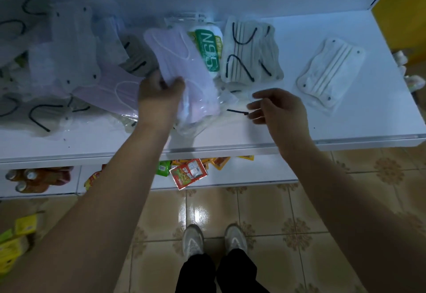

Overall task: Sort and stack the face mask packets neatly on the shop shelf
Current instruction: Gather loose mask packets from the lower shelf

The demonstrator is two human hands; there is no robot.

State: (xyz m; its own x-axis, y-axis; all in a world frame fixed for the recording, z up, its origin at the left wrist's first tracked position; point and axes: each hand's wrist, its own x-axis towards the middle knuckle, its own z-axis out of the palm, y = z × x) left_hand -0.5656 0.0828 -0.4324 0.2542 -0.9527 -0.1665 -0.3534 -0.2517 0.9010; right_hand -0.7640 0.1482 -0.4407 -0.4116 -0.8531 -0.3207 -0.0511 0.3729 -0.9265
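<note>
Packet (184, 62) in left grip (159, 94).

On the shelf (345, 131) a heap of mask packets (69, 74) fills the left and middle, and one packet (182, 71) lies on top of the heap at the middle, with the left hand (159, 94) on its near-left edge. Just right of it sits an N95 packet (208, 49), then a packet with loops (250, 53), and well apart to the right a lone packet (330, 72). The right hand (279, 108) hangs above the shelf's near part, between the heap and the lone packet; snack packs (189, 173) lie on a lower shelf (253, 177) below.
</note>
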